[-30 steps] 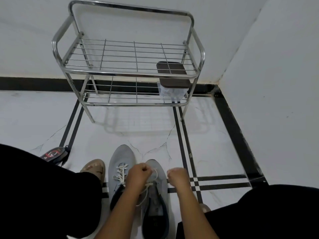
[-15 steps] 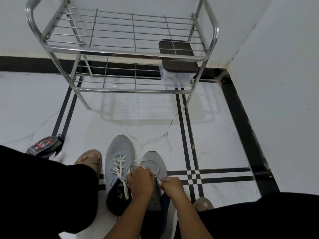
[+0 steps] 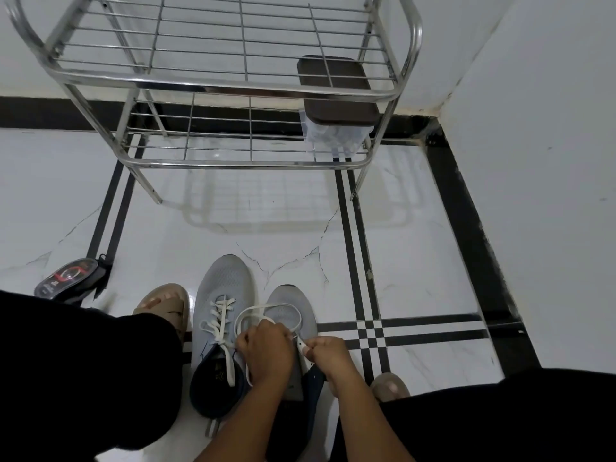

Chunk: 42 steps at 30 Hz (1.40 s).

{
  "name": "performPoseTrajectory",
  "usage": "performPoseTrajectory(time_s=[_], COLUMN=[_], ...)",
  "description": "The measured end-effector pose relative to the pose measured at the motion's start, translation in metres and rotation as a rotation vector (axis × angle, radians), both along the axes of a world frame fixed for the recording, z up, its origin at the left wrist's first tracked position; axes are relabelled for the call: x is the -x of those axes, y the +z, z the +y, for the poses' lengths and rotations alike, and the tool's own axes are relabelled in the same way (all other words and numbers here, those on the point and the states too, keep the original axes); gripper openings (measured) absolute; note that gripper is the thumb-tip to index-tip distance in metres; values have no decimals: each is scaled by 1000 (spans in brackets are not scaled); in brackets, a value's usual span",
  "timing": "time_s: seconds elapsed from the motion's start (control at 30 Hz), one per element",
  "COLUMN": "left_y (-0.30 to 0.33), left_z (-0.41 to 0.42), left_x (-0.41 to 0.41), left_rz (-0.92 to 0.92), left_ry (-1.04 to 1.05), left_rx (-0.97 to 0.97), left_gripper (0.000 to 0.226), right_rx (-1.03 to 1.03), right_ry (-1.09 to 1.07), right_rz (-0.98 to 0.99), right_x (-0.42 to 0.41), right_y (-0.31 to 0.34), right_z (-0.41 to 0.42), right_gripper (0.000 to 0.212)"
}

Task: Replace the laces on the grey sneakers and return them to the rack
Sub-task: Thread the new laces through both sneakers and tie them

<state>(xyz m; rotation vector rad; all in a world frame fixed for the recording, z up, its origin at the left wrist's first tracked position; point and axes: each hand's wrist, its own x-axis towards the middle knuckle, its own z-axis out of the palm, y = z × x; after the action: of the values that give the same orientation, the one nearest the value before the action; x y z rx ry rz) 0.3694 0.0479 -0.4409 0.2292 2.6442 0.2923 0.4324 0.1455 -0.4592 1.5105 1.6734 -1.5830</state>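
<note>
Both hands pinch the white lace (image 3: 266,310): left hand (image 3: 265,350), right hand (image 3: 328,353). They hide the right sneaker (image 3: 290,308) eyelets; left sneaker (image 3: 223,295) laced.

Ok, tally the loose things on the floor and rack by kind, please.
Grey mesh sneakers: 2
White flat laces: 2
Clear box with brown lid: 1
Black pouch with red print: 1
Total: 6
</note>
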Motion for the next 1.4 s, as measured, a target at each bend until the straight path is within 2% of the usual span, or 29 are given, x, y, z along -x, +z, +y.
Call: performPoseTrajectory(time_s=[0.13,0.27,0.43,0.57,0.63,0.73,0.87,0.93,1.0,1.07,1.1,1.17,1.23,1.3,1.33,1.4], left_y=[-3,-6,-7,-7,-8,-7,-4,-2,-2,-2,-1,-1,2,0,1,2], left_z=[2,0,1,1,1,0,-6,-10,-17,-23,-24,-26,-30,-32,-32,-34], left_x=[-3,-6,-8,-9,-9,-9,-12,-15,-19,-21,-21,-22,-24,-24,-25,-27], left_rz=[14,28,45,38,31,18,48,85,143,180,174,137,105,89,87,91], left_ry=[-4,-110,-92,-114,-128,-137,-151,-153,-167,-171,-151,-97,-88,-104,-118,-162], left_rx=[3,17,3,-5,-21,-47,-67,-89,-127,-139,-146,-194,-239,-239,-225,-185], left_gripper=[20,20,18,18,20,21,20,28,42,55,61,71,79,87,90,92], right_rx=[-22,-60,-74,-37,-170,-370,-429,-436,-419,-363,-314,-196,-128,-360,-555,-919], right_ry=[14,100,144,-14,6,203,263,276,178,-56,-236,-734,-1214,-1408,-1393,-1164], right_rz=[11,11,32,55,93,91,62,62,31,-11,-11,46,228,418,483,511], right_x=[-1,-1,-1,1,5,10,12,13,11,11,13,16,14,16,17,23], right_y=[-2,-3,1,3,1,3,0,-2,-2,-1,3,17,46,75,91,115], right_z=[-1,-2,-2,-5,-8,-12,-13,-12,-11,-2,7,35,64,90,96,97], right_gripper=[18,20,20,13,18,24,16,7,4,17,21,15,13,18,19,17])
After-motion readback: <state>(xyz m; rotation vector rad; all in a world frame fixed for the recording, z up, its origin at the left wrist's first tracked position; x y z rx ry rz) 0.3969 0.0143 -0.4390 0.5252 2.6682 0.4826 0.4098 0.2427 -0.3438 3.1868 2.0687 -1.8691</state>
